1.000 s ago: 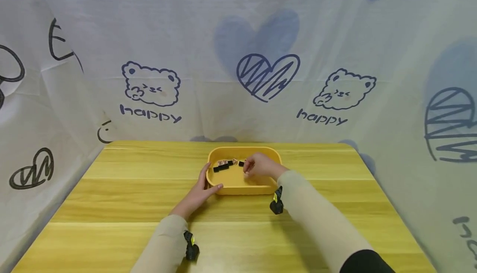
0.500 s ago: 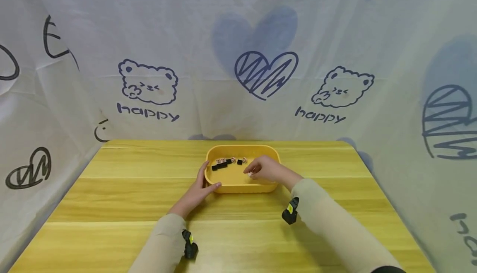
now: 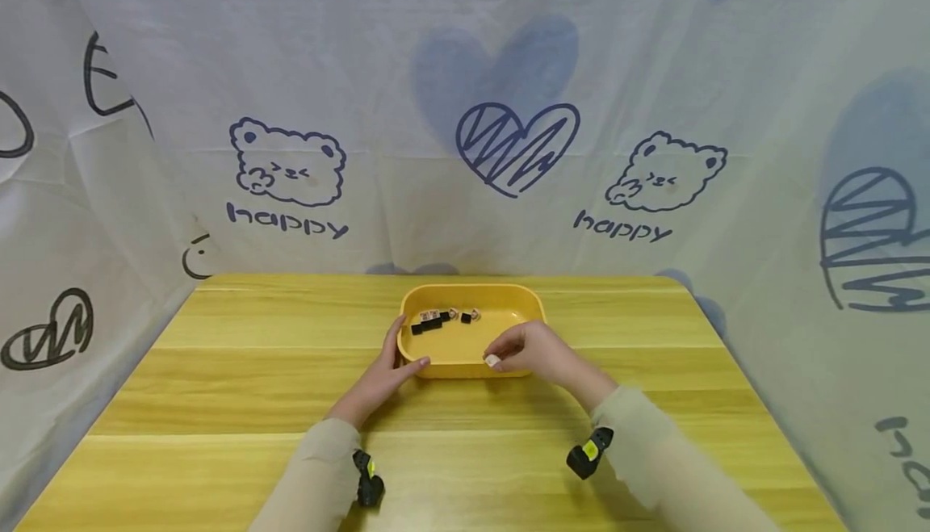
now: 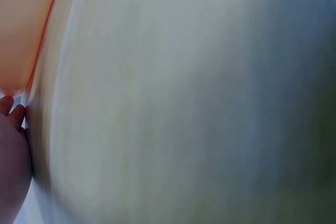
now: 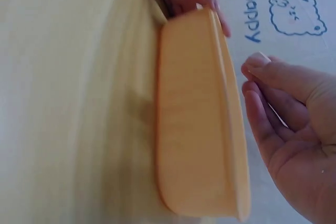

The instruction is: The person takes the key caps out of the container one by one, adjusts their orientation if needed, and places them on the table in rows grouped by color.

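A yellow plastic tray (image 3: pixel 458 371) sits near the table's back edge. My left hand (image 3: pixel 385 374) holds its left front corner, thumb at the front rim and fingers along the left end. Part of that hand (image 4: pixel 13 156) shows beside the tray wall (image 4: pixel 21 30) in the left wrist view. Between thumb and fingertips my right hand (image 3: pixel 538 354) pinches a small white block (image 3: pixel 492 361) over the front rim. In the right wrist view the right hand (image 5: pixel 299 114) is above the tray rim; the block cannot be made out there.
Inside the tray, towards the back left, lie several small black blocks (image 3: pixel 432 324) and small pale, patterned pieces (image 3: pixel 430 316). The tray stands on a yellow wood-grain table (image 3: pixel 240 387). A white printed cloth (image 3: pixel 407 209) hangs behind the table.
My right hand has drawn back from inside the tray to above its front rim, with the white block now visible in its fingertips. My left hand stays at the tray's corner.
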A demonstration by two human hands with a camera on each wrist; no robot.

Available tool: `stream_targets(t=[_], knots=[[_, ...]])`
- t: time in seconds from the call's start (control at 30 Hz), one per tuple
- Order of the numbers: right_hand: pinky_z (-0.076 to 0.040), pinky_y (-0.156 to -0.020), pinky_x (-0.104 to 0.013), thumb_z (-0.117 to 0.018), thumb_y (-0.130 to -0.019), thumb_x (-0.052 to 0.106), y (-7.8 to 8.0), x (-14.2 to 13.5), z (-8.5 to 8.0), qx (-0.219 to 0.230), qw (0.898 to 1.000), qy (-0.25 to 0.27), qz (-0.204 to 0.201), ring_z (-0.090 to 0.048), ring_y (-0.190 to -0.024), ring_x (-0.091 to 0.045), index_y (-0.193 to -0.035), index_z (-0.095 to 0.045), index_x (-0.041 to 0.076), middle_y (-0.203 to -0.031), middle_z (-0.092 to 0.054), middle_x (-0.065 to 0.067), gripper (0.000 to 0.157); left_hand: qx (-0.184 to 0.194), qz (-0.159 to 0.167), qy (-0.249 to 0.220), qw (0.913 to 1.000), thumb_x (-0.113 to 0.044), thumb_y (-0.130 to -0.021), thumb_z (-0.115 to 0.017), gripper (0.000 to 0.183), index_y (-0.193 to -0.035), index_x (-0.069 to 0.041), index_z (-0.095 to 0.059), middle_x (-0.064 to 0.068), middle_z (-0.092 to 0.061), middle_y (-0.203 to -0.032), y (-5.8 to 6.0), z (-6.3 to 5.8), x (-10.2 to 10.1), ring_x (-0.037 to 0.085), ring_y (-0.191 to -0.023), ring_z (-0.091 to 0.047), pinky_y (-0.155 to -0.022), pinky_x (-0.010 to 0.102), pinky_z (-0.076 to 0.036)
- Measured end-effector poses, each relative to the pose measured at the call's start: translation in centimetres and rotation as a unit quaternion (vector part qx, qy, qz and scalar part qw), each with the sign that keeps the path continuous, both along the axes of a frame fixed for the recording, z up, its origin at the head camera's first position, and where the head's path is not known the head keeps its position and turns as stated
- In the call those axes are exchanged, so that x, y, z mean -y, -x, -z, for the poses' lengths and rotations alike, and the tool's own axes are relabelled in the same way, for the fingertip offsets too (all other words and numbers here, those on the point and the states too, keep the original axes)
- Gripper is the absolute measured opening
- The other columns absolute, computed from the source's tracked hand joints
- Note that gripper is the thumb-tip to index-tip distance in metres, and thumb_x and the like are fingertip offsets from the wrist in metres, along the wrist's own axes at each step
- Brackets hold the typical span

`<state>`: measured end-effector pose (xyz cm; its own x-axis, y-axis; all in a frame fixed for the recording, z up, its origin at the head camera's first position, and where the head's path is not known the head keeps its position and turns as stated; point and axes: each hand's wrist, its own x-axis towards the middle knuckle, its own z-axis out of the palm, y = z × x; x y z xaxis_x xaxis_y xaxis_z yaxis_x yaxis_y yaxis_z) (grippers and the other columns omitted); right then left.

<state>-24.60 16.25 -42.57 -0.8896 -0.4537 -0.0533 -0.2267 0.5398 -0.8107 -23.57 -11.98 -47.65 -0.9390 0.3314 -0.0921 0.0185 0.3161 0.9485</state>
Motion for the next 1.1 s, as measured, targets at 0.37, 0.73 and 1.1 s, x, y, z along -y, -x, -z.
stream_targets(t=[0.37,0.73,1.1], knots=[[-0.055,-0.072,-0.028,-0.078,-0.081,0.004,-2.5,1.7,2.1,0.008,0.998,0.053,0.017,-0.069,-0.08,-0.014,-0.095,-0.075,0.005,-0.087,-0.074,-0.003,0.014,-0.02,-0.016,-0.021,0.9995,-0.022,-0.101,-0.055,0.083,-0.157,-0.024,0.006,0.02,0.005,-0.161,1.9,3.4,0.3,0.035,-0.146,-0.005,-0.116,0.047,-0.009],[-0.05,-0.06,-0.026,-0.083,-0.076,0.006,-3.6,3.5,4.7,-0.011,0.999,0.016,0.034,-0.058,-0.068,-0.011,-0.086,-0.073,0.009,-0.075,-0.065,0.004,0.014,-0.015,-0.006,-0.017,0.9997,-0.025,-0.1,-0.057,0.085,-0.157,-0.022,0.006,0.018,0.006,-0.161,1.8,3.2,0.1,0.032,-0.147,-0.004,-0.116,0.045,-0.009],[-0.049,-0.059,-0.025,-0.084,-0.073,0.002,-3.7,4.5,6.3,0.007,0.997,-0.009,0.07,-0.057,-0.065,-0.01,-0.081,-0.073,0.006,-0.07,-0.062,0.003,0.014,-0.004,0.01,-0.034,0.9994,-0.024,-0.099,-0.058,0.087,-0.157,-0.01,0.005,0.024,0.007,-0.159,-0.1,0.1,-0.2,0.037,-0.146,-0.003,-0.116,0.048,-0.008]])
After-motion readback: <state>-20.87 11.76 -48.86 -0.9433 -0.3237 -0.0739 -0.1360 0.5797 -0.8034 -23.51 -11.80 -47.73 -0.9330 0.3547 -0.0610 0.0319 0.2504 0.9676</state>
